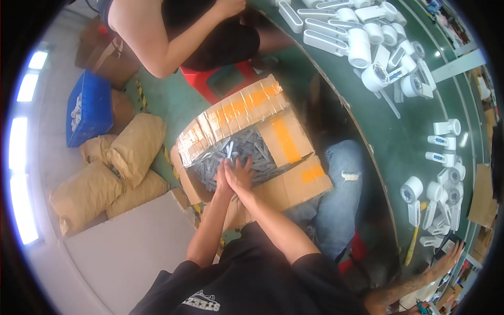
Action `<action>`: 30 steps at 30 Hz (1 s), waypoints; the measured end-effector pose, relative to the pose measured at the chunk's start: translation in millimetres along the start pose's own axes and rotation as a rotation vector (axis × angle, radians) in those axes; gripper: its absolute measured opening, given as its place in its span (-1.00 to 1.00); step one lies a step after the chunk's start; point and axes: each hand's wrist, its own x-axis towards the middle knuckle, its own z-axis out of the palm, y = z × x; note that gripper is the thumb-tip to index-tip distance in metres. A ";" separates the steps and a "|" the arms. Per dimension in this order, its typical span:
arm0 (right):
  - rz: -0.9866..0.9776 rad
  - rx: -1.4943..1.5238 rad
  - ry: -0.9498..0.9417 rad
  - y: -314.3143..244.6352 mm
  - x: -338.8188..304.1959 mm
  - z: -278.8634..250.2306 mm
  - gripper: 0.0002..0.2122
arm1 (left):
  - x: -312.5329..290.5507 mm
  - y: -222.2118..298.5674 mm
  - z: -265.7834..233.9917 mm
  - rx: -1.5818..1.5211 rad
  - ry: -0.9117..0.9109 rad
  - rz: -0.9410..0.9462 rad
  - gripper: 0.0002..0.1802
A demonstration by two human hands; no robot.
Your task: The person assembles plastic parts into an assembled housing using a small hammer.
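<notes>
Both my hands are inside an open cardboard box [231, 116] heaped with small grey plastic strips [258, 147]. My left hand [222, 177] is closed, its fingers pressed together. A paler strip [230, 149] juts up from its fingertips and looks gripped there, though the contact is partly hidden. Right against it is my right hand [240, 176], fingers apart and lying over the strips, with nothing visible held in it. A clear plastic liner shows around the heap. Orange tape [286, 139] runs across the box flaps.
Beyond the box, a person sits on a red stool [215, 81]. A green worktable [391, 152] on the right carries many white cylindrical devices [359, 48]. Another person's hand reaches in at lower right. Brown paper sacks [137, 147] and a blue bin [90, 107] stand left.
</notes>
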 end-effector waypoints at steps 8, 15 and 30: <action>0.340 0.328 -0.074 3.7 17.7 -29.6 -0.50 | 9.6 -20.0 22.2 -0.195 -0.308 0.040 -0.25; 0.332 0.279 -0.181 -15.4 13.3 -94.7 -0.39 | 18.6 -38.1 39.3 -0.343 -0.578 0.065 -0.32; 0.075 0.460 -0.079 -46.9 -11.3 -96.3 -0.43 | -18.3 -0.9 10.2 -0.877 -0.965 -0.061 -0.43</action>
